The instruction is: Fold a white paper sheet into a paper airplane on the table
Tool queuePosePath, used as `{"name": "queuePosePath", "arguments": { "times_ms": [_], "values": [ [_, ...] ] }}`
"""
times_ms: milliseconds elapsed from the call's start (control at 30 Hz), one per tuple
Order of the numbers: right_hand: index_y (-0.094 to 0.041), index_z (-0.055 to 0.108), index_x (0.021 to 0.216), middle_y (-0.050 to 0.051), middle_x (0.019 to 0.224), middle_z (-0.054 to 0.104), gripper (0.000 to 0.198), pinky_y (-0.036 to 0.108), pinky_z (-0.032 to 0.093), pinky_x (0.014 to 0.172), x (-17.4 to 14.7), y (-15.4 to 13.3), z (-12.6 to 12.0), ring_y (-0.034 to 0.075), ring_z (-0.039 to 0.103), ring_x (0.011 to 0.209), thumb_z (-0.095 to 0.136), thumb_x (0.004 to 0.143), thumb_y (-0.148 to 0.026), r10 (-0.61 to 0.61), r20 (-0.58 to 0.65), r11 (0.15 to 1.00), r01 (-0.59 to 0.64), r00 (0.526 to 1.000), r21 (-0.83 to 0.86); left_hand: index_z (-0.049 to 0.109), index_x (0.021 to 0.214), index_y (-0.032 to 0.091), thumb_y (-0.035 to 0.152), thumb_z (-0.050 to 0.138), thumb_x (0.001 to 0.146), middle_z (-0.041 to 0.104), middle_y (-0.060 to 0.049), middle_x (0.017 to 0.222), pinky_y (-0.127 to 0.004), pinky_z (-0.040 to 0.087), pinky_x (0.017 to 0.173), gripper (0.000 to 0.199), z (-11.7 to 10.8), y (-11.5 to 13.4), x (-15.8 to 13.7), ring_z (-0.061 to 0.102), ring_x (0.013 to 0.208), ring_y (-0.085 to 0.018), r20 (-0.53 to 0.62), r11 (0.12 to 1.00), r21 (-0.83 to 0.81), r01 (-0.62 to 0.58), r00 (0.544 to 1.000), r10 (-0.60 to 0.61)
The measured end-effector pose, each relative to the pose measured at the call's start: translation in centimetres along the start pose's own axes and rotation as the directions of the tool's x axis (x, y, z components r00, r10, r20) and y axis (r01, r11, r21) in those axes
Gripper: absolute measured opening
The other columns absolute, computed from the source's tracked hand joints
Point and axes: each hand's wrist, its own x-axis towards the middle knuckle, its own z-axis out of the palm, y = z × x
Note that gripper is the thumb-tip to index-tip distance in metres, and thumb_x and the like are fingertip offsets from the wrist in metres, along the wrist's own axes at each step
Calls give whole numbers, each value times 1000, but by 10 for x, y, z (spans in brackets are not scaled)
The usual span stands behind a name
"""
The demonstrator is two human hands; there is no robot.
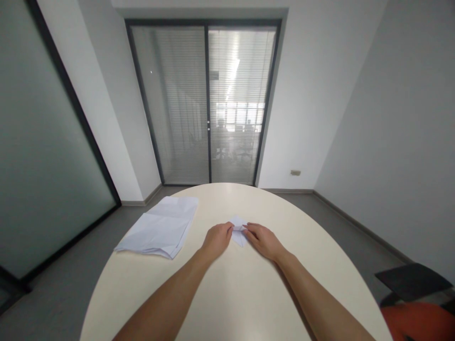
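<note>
A small folded piece of white paper (239,235) lies on the pale round table (227,293), between my two hands. My left hand (218,240) pinches its left side, with thumb and fingers closed at a folded edge. From the right, my right hand (265,240) grips the other end of the same fold, its fingers bent over the paper. A pointed corner sticks out toward me below the fold, and another part shows beyond it. The undersides of the fingertips are hidden.
Several larger white paper sheets (159,227) lie stacked and creased at the table's left edge. A chair with an orange seat (419,319) and black armrest (414,282) stands at the lower right. Beyond the table is a glazed partition with blinds (174,104).
</note>
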Motion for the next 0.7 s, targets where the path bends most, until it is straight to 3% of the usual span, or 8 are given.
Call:
{"name": "queuePosePath", "arguments": {
  "times_ms": [200, 400, 700],
  "values": [
    [-24, 71, 109, 6, 105, 73, 42, 31, 45, 88, 0, 2, -1, 22, 62, 102, 35, 101, -44, 31, -56, 997, -35, 998, -67, 65, 109, 26, 31, 39, 101, 74, -4, 98, -30, 49, 78, 28, 1, 0, 1, 69, 89, -21, -14, 999, 44, 31, 999, -31],
    [-23, 71, 110, 7, 105, 73, 42, 30, 45, 84, 1, 3, 0, 23, 63, 100, 36, 99, -45, 131, -87, 987, -138, 988, -81, 64, 111, 24, 31, 38, 102, 71, -7, 101, -29, 49, 82, 29, 3, -1, 2, 67, 95, -21, -32, 996, 74, 41, 999, -38],
    [-22, 69, 117, 7, 111, 73, 39, 30, 45, 84, 3, 2, -1, 22, 65, 98, 40, 97, -37, 149, -104, 988, -151, 983, -15, 60, 119, 24, 31, 40, 101, 71, -7, 102, -29, 48, 79, 28, 3, -1, 2, 67, 94, -21, -39, 996, 38, 78, 996, -77]
  ]
}}
